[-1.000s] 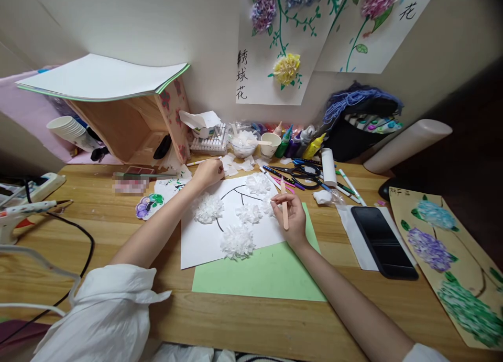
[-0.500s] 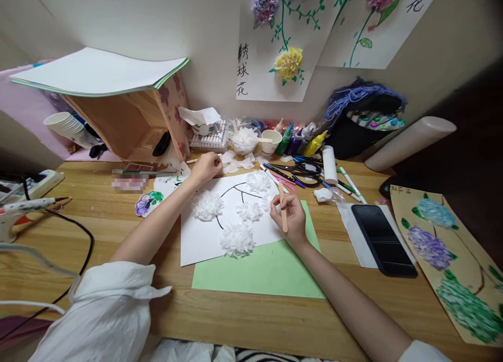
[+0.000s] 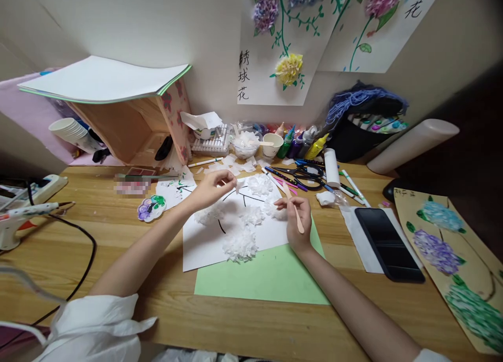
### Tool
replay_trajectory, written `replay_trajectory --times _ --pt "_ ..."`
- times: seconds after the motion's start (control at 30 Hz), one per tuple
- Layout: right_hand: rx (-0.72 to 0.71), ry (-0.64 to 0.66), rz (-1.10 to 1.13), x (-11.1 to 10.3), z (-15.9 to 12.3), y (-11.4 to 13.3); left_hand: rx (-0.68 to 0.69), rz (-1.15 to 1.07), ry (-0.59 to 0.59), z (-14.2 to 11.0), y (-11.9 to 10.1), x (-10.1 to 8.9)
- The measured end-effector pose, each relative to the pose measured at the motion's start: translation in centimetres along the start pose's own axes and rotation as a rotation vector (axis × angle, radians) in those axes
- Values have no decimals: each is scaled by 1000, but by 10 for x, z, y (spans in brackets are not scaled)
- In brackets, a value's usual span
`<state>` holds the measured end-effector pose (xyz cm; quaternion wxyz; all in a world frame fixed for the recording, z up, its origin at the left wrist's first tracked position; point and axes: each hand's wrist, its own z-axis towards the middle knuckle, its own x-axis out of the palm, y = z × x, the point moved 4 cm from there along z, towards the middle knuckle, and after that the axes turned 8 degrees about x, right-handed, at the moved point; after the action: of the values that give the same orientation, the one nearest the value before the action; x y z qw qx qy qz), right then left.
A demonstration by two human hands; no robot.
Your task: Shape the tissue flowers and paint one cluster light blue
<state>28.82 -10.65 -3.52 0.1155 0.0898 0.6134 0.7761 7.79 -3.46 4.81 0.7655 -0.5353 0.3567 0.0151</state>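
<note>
Between the thumb and fingertips of my left hand (image 3: 214,189) is a small piece of white tissue paper (image 3: 238,186). The hand hovers over the white sheet (image 3: 200,247), its upper left part. My right hand (image 3: 299,228) is closed around a wooden craft stick (image 3: 297,215) and rests by the sheet's right side. Several ruffled white paper flowers (image 3: 239,244) sit on the sheet among drawn black stem lines (image 3: 222,227). My left hand and wrist partly cover the leftmost flower (image 3: 210,214). A green sheet (image 3: 263,283) lies beneath the white one.
Behind the sheet are tissue scraps (image 3: 236,165), a bowl of tissue pieces (image 3: 246,144), a paper cup (image 3: 272,144) and paint bottles (image 3: 316,146). Scissors (image 3: 310,176) and pens lie to the right, near a phone (image 3: 389,244). A glue gun (image 3: 23,215) stands far left.
My left hand has come from the tissue scraps toward the sheet, right and down, with a tissue piece in its fingertips. My right hand has shifted slightly right, turning the craft stick.
</note>
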Motion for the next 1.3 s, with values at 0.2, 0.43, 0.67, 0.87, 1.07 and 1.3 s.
replay_trajectory --times 0.2,0.43,0.67,0.87,1.07,1.3 --pt "109 341 51 14 -5 11 18 -45 209 -21 -17 37" --pt "150 309 -24 19 -12 10 79 182 221 -21 -13 51" --pt "157 415 -71 21 -16 14 67 275 240 -33 -15 56" --pt "97 408 -119 15 -17 14 -42 285 255 -41 -8 62" --pt "-82 371 -58 4 -21 18 -96 363 245 -41 3 67" --pt "-289 494 -230 6 -25 22 -90 459 247 -37 0 68"
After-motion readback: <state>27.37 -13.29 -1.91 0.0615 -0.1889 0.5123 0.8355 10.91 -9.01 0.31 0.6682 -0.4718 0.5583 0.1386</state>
